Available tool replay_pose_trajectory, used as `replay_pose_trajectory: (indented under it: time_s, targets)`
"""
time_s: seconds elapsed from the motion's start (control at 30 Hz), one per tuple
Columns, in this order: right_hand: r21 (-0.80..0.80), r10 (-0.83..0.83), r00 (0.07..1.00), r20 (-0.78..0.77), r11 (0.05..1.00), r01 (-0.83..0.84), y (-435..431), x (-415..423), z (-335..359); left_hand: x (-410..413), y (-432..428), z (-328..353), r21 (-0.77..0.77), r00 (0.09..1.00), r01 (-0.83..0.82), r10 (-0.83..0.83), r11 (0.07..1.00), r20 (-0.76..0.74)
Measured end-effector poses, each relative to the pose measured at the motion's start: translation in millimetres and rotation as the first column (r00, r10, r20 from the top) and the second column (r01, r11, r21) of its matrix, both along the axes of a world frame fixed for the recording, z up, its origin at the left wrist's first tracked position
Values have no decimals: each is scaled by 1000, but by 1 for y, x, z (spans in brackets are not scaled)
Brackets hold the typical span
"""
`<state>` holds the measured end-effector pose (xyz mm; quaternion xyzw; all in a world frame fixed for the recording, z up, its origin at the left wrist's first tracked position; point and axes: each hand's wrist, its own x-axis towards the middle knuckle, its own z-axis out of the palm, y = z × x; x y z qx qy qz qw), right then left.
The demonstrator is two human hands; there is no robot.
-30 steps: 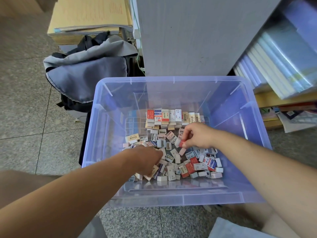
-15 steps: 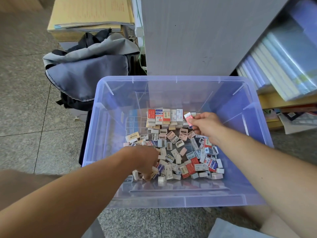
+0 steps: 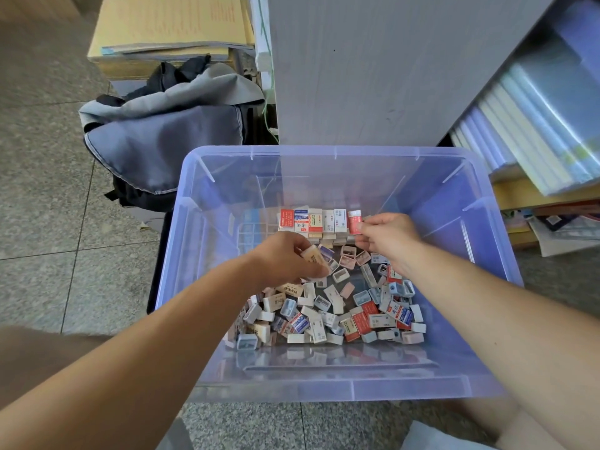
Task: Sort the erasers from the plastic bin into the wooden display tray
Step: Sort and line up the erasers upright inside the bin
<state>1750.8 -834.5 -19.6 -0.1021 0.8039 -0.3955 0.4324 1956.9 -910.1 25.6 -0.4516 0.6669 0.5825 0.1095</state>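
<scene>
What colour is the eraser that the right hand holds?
The eraser is red with a white top edge; the head view shows it best.

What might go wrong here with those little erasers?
The right hand sets a red-wrapped eraser at the end of the upright eraser row; a nudge might topple it. Small slotted boxes, likely sharpeners, lie mixed in the loose pile, so the left hand, holding a cream eraser, might grab one by mistake.
</scene>
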Motion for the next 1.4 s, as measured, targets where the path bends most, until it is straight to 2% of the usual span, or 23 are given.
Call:
replay_pose_trajectory:
  time_s: [0.03, 0.13, 0.17, 0.2, 0.23, 0.3, 0.37, 0.43, 0.53, 0.6, 0.67, 0.77, 1.07, 1.27, 1.4]
  targets:
    - [11, 19, 1000, -20, 1000, -19, 0, 0, -1, -1, 1, 0, 36, 998, -62, 63, 997, -29]
    - [114, 168, 946, -278, 983, -141, -1, 1, 6, -5, 4, -5, 168, 965, -224, 242, 960, -98]
    - [120, 203, 930, -306, 978, -174, -1, 2, 11, -6, 4, -6, 201, 951, -258, 285, 945, -117]
    - [85, 229, 944, -239, 973, -215, 0, 6, 19, -7, 4, -7, 225, 938, -280, 316, 933, -143]
    - [28, 260, 960, -100, 966, -259, 0, 11, 28, -9, 5, -7, 243, 924, -296, 342, 924, -173]
    - [-85, 336, 927, 168, 941, -326, 3, 20, 41, -13, 7, -8, 270, 896, -320, 383, 908, -226]
    - [-118, 375, 909, 180, 926, -359, 7, 24, 42, -15, 9, -8, 306, 871, -342, 422, 889, -253]
    - [-97, 304, 947, 108, 951, -294, 11, 20, 36, -15, 9, -8, 331, 855, -370, 458, 868, -245]
    - [-29, 42, 999, 15, 999, -42, 15, 4, 24, -15, 8, -6, 322, 825, -438, 518, 839, -226]
    - [-27, -121, 993, -3, 992, 120, 15, -4, 20, -15, 8, -5, 340, 798, -482, 565, 808, -212]
    - [-38, -180, 983, -39, 983, 179, 13, -7, 17, -16, 9, -5, 346, 798, -484, 568, 804, -203]
    - [-31, -212, 973, -96, 977, 210, 8, -7, 16, -17, 10, -6, 320, 822, -468, 538, 824, -184]
    - [-31, -247, 962, -114, 969, 245, -1, -5, 7, -17, 13, -9, 277, 859, -430, 484, 859, -166]
    - [-12, -231, 973, 19, 973, 231, -5, -4, 1, -18, 15, -11, 261, 878, -401, 450, 878, -164]
    - [1, -208, 976, -61, 978, 209, -1, -8, -2, -18, 15, -14, 244, 892, -377, 421, 894, -166]
